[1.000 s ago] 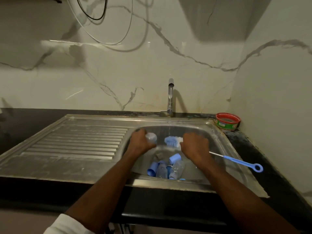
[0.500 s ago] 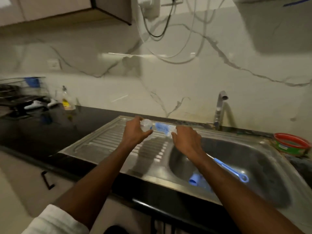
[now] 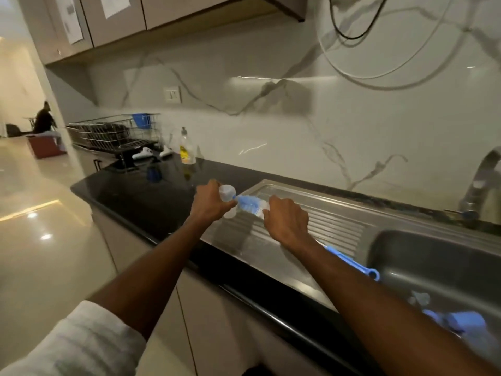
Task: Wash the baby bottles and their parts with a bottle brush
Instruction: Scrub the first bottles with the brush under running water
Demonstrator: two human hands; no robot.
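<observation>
Two hands meet above the steel draining board [image 3: 320, 221]: the left hand [image 3: 210, 203] has its grip around a clear bottle [image 3: 227, 198], the right hand [image 3: 286, 222] clenches the blue bottle brush [image 3: 250, 206], whose bristles touch the bottle's mouth.

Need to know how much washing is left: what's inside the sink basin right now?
In the sink, blurred blue and clear bottle parts lie near the front wall. The right forearm and the near rim cover the rest, so no count is possible.
</observation>
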